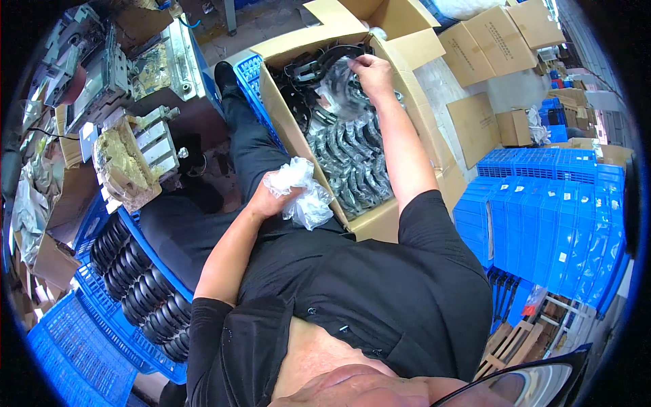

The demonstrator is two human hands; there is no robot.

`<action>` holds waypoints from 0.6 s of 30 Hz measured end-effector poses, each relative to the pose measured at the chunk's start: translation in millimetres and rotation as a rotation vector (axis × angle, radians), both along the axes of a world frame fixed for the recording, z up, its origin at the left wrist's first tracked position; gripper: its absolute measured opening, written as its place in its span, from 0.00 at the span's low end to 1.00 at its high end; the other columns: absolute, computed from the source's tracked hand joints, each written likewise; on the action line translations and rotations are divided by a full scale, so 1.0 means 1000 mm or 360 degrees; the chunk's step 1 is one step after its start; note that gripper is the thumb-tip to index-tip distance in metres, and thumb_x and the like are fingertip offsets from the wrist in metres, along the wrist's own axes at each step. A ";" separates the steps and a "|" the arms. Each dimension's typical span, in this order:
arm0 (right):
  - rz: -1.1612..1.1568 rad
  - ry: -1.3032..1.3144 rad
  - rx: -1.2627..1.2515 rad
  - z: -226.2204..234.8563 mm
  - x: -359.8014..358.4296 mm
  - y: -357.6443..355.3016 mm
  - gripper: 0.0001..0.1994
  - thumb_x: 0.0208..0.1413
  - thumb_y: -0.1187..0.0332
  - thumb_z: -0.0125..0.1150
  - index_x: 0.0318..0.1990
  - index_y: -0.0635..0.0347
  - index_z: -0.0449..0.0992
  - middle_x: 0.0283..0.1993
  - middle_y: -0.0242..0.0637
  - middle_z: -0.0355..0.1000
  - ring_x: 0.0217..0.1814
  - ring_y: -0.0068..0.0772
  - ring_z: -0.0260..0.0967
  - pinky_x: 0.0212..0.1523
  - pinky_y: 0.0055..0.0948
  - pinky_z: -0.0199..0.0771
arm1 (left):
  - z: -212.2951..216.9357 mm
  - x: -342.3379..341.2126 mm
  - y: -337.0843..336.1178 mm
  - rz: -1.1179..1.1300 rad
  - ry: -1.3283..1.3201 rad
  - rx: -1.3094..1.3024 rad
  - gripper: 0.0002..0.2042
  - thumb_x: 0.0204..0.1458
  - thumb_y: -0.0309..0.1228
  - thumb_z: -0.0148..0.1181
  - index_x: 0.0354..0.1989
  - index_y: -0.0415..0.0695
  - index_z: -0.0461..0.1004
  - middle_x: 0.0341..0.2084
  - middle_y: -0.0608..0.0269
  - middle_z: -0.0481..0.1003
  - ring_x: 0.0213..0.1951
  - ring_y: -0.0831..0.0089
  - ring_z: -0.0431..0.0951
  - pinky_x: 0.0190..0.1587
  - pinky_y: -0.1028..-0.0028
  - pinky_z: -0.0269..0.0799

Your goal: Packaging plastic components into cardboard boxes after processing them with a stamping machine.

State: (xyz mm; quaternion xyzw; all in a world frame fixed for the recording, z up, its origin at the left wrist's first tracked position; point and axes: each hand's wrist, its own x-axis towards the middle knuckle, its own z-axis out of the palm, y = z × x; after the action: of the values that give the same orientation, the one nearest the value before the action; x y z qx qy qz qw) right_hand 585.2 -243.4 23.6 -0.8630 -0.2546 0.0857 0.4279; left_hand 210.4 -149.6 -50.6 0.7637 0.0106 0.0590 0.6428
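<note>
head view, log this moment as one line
left hand: holds crumpled clear bags | right hand: grips bagged black part in cardboard box | blue crate of black parts at left

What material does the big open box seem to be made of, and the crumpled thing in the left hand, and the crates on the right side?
The big open box looks like brown corrugated cardboard, matte, with folded flaps. The crumpled thing in the left hand seems thin clear plastic film: translucent, whitish, wrinkled and shiny. The stacked crates appear to be moulded blue plastic, with a fairly smooth sheen and latticed walls.
</note>
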 end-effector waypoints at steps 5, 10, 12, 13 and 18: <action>0.0203 -0.0172 -0.0360 0.008 -0.012 0.009 0.15 0.52 0.58 0.77 0.42 0.57 0.88 0.38 0.44 0.85 0.41 0.40 0.84 0.47 0.36 0.81 | 0.006 0.000 0.001 -0.0041 0.0083 0.0045 0.12 0.61 0.32 0.64 0.49 0.41 0.82 0.40 0.53 0.84 0.42 0.55 0.84 0.48 0.61 0.78; 0.0206 -0.0162 -0.0273 0.013 -0.005 0.009 0.14 0.53 0.60 0.76 0.42 0.58 0.88 0.37 0.41 0.85 0.39 0.36 0.83 0.45 0.34 0.80 | 0.003 0.001 0.002 -0.0021 0.0119 0.0168 0.12 0.59 0.31 0.68 0.48 0.39 0.83 0.40 0.57 0.85 0.41 0.64 0.85 0.49 0.65 0.79; 0.0105 -0.0065 0.0011 0.009 -0.003 -0.001 0.13 0.54 0.61 0.75 0.41 0.59 0.87 0.34 0.38 0.84 0.35 0.29 0.80 0.42 0.34 0.80 | 0.002 0.001 0.000 -0.0012 0.0024 0.0107 0.12 0.59 0.31 0.68 0.48 0.39 0.83 0.40 0.56 0.85 0.41 0.63 0.85 0.49 0.65 0.79; 0.0149 -0.0017 0.0006 0.008 -0.003 -0.003 0.13 0.54 0.62 0.75 0.41 0.60 0.87 0.33 0.37 0.84 0.35 0.27 0.79 0.41 0.32 0.79 | 0.001 0.000 -0.001 -0.0003 -0.0021 0.0074 0.12 0.59 0.31 0.68 0.48 0.39 0.82 0.40 0.56 0.85 0.41 0.63 0.85 0.49 0.65 0.79; 0.0146 0.0331 0.0598 0.034 -0.018 -0.013 0.08 0.61 0.70 0.72 0.43 0.65 0.85 0.33 0.29 0.81 0.33 0.17 0.74 0.33 0.21 0.76 | 0.012 0.005 -0.003 0.0033 -0.0040 0.0185 0.12 0.58 0.31 0.68 0.47 0.39 0.82 0.39 0.55 0.85 0.41 0.62 0.85 0.49 0.65 0.79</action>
State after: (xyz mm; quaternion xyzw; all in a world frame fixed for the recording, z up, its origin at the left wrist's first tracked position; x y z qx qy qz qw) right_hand 566.7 -256.3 57.2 -0.7420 -0.2597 0.1446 0.6008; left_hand 215.3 -152.5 -38.2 0.7987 0.0070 0.0759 0.5969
